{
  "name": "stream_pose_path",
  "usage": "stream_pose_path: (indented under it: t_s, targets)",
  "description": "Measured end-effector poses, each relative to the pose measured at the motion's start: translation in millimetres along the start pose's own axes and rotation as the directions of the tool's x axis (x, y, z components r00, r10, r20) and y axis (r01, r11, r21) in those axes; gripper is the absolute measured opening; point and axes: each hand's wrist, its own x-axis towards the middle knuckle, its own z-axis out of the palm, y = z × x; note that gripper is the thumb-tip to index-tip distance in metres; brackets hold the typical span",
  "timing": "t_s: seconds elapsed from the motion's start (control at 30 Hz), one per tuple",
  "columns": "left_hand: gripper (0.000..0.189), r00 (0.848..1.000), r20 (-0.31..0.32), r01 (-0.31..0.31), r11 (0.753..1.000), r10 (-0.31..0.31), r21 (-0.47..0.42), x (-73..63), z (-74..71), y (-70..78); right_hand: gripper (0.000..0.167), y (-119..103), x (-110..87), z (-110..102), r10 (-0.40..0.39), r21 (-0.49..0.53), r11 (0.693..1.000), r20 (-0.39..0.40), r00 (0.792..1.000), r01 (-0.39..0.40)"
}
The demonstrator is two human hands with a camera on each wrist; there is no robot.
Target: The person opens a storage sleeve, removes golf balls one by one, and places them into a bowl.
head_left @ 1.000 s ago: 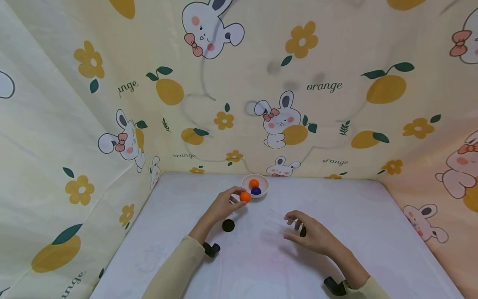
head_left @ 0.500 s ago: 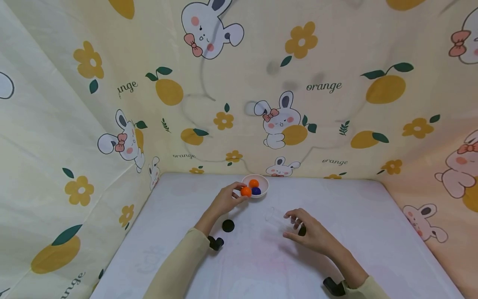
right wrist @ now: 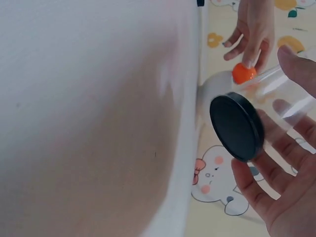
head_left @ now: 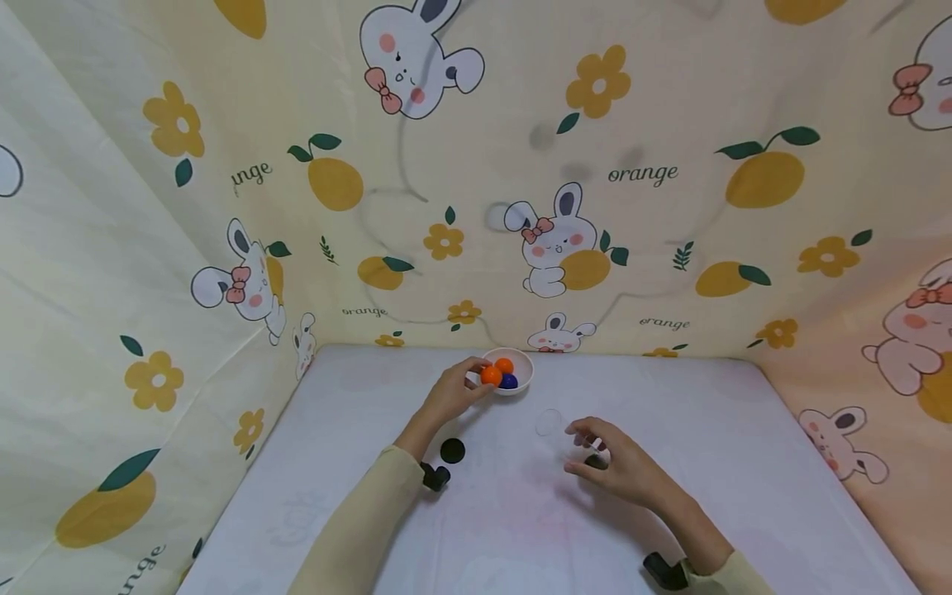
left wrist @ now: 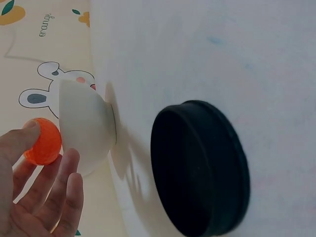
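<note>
My left hand (head_left: pixel 449 392) pinches an orange ball (left wrist: pixel 43 141) between thumb and fingers, right at the rim of a white bowl (left wrist: pixel 84 123). Inside the bowl lie a second orange ball (head_left: pixel 506 364) and a dark blue ball (head_left: pixel 509 382). My right hand (head_left: pixel 621 467) grips a clear plastic tube-shaped jar (right wrist: pixel 274 86) with a black end (right wrist: pixel 237 127), raised over the table. In the head view the jar shows only as a faint ring, and the hand partly hides its black end. On the table near my left wrist lies a black round lid (left wrist: pixel 197 168).
A white cloth covers the table (head_left: pixel 506 529). Behind it and at both sides hangs a curtain (head_left: pixel 416 165) printed with rabbits and oranges. Black wrist cameras sit on both forearms, the right one (head_left: pixel 664 570) low over the table.
My left hand has moved the orange ball away from me, up to the bowl's rim. My right hand has stayed nearly in place while the clear jar has tilted in its grip.
</note>
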Motion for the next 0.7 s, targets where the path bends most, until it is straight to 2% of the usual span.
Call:
stream_pose_path:
  t_s: [0.37, 0.6, 0.7]
  targets:
    - [0.049, 0.999, -0.038, 0.033, 0.999, -0.033, 0.001, 8.9, 5.2, 2.0, 0.055, 0.5, 0.7, 2.0, -0.002, 0.017, 1.000, -0.001, 1.000, 0.002]
    - [0.039, 0.997, -0.083, 0.007, 1.000, -0.006, 0.020, 11.8, 7.5, 2.4, 0.053, 0.2, 0.3, 2.3, 0.028, 0.022, 0.999, 0.006, 1.000, -0.028]
    - [0.038, 0.996, -0.084, 0.001, 1.000, 0.001, 0.030, 11.6, 7.4, 1.4, 0.053, 0.8, 0.1, 2.4, 0.024, 0.026, 0.999, 0.003, 1.000, -0.024]
